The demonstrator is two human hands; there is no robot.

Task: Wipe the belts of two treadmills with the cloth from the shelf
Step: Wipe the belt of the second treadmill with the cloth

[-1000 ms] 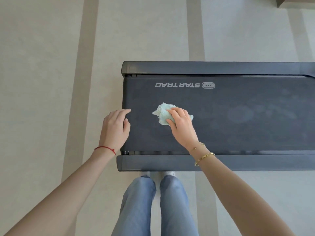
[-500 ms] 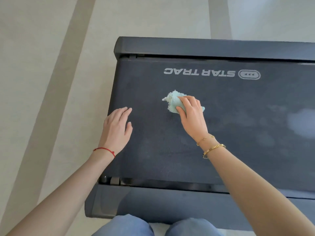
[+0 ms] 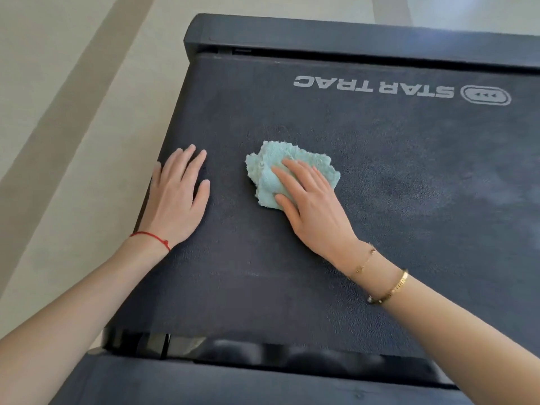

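A crumpled light-blue cloth [image 3: 270, 162] lies on the dark treadmill belt [image 3: 409, 200], near the belt's left end. My right hand [image 3: 312, 206] presses down on the cloth with its fingers laid nearly straight over it; the thumb lies along the cloth's near edge. To the left of the cloth, my left hand [image 3: 175, 197] rests flat on the belt by its left edge, fingers spread and holding nothing. White "STAR TRAC" lettering [image 3: 374, 87] is printed upside down on the belt beyond the cloth.
A dark side rail [image 3: 350, 36] runs along the far side of the belt and another [image 3: 233, 384] along the near side. Pale floor with darker stripes [image 3: 73, 112] lies to the left of the treadmill.
The view has come much closer to the belt. My right hand has flattened onto the cloth and slid it slightly left, toward my left hand, which stays on the belt.
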